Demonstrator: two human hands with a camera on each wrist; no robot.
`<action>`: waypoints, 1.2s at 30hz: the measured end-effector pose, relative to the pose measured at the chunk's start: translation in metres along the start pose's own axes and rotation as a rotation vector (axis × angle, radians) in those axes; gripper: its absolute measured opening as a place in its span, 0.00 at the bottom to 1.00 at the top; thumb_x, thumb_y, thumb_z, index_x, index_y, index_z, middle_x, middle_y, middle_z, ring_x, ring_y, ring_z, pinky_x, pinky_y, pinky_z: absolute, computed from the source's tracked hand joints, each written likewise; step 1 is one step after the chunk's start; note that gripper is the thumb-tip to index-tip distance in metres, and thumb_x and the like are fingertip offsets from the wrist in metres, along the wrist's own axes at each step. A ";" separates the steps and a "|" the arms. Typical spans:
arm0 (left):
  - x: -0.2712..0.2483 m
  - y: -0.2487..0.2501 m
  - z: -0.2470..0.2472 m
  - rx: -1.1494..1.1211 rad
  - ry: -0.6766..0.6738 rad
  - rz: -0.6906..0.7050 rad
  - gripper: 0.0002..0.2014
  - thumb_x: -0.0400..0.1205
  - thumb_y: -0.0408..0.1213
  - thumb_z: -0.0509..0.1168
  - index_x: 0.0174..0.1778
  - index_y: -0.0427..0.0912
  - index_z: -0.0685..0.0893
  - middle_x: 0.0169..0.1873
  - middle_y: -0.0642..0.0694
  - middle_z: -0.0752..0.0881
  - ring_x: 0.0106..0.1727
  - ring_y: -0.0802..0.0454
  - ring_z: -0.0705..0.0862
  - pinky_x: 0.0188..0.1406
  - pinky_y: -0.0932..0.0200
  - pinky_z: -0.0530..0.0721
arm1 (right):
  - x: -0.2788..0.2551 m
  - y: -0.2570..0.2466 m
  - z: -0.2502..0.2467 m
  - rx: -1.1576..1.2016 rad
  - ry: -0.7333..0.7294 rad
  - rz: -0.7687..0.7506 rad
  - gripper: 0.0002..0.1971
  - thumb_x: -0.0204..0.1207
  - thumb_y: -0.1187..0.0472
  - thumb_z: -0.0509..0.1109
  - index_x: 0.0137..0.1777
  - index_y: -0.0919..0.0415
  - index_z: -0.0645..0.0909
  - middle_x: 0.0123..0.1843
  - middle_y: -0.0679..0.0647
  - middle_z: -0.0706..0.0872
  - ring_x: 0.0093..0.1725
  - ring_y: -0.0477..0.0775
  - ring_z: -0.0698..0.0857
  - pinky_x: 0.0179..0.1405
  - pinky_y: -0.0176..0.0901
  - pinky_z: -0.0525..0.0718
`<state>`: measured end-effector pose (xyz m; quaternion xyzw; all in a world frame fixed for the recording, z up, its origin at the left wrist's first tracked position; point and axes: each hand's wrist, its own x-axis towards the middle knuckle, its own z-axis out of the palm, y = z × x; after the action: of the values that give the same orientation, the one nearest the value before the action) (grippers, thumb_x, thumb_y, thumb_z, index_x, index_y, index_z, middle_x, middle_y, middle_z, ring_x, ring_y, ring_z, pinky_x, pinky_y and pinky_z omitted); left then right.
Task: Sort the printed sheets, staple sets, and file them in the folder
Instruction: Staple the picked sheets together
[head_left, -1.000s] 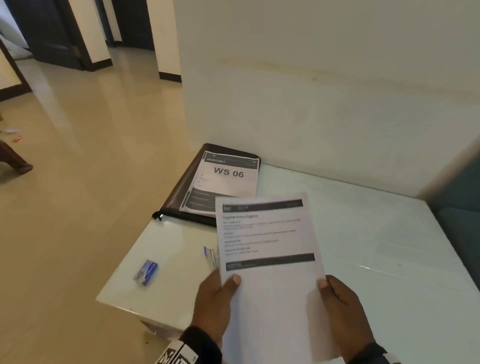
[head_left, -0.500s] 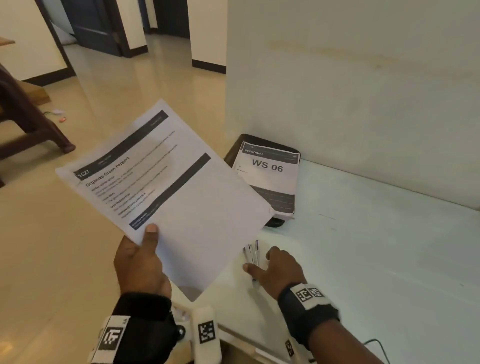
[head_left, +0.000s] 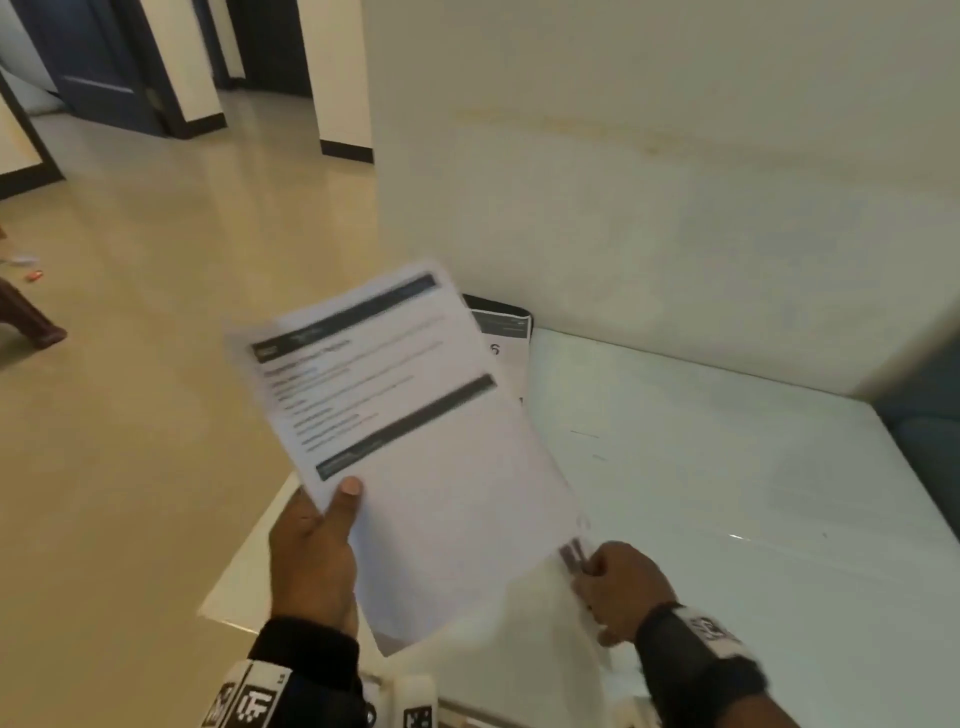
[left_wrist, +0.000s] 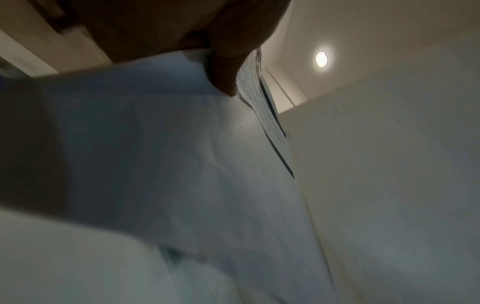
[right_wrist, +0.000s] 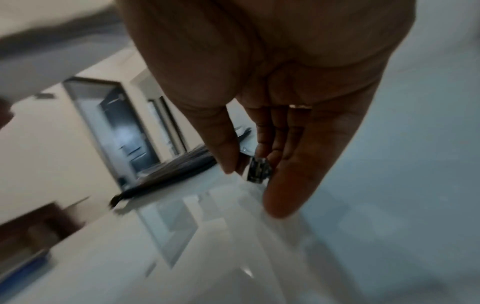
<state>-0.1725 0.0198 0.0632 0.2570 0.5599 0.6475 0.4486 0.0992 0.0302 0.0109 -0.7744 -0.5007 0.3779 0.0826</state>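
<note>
My left hand (head_left: 317, 540) grips a set of printed sheets (head_left: 415, 457) by the lower left edge, thumb on top, and holds them tilted above the table's left part. The left wrist view shows the thumb (left_wrist: 223, 67) pressed on the sheets (left_wrist: 182, 164). At the sheets' lower right corner my right hand (head_left: 597, 571) pinches a small stapler (head_left: 574, 558). It sits between thumb and fingers in the right wrist view (right_wrist: 258, 168). The black folder (head_left: 493, 306), with a "WS 06" sheet (head_left: 506, 353) on it, lies at the table's far left, mostly hidden by the held sheets.
The white glossy table (head_left: 727, 493) stands against a pale wall (head_left: 623, 208). The folder (right_wrist: 168, 170) lies flat near the table's edge, and a blurred blue object (right_wrist: 23, 273) sits at the near corner. Open tiled floor (head_left: 156, 364) lies to the left.
My left hand has swung the sheets back right, over the table. My right hand has lifted the stapler off the table and brought it to the sheets' lower right corner.
</note>
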 end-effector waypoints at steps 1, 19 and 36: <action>-0.007 -0.003 0.010 0.046 -0.065 0.003 0.10 0.83 0.34 0.65 0.58 0.47 0.85 0.52 0.52 0.89 0.57 0.46 0.86 0.57 0.47 0.82 | -0.007 0.020 -0.020 0.178 0.012 0.056 0.08 0.75 0.62 0.73 0.46 0.66 0.79 0.41 0.62 0.85 0.34 0.61 0.87 0.40 0.63 0.90; -0.098 -0.069 0.095 0.674 -0.850 -0.230 0.09 0.85 0.42 0.63 0.57 0.50 0.85 0.48 0.51 0.91 0.47 0.49 0.90 0.56 0.44 0.86 | -0.137 0.127 -0.233 0.607 0.108 -0.349 0.16 0.71 0.75 0.71 0.57 0.60 0.81 0.48 0.61 0.90 0.44 0.62 0.90 0.39 0.57 0.90; -0.088 -0.107 0.084 1.147 -1.003 -0.045 0.11 0.83 0.54 0.58 0.54 0.59 0.83 0.48 0.61 0.88 0.48 0.57 0.86 0.54 0.53 0.84 | -0.028 0.114 -0.070 0.368 0.343 -0.236 0.18 0.76 0.56 0.69 0.27 0.61 0.71 0.22 0.50 0.74 0.25 0.46 0.71 0.29 0.47 0.74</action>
<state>-0.0296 -0.0180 -0.0041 0.7015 0.5431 0.0516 0.4586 0.2210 -0.0310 0.0162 -0.7354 -0.4889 0.3139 0.3489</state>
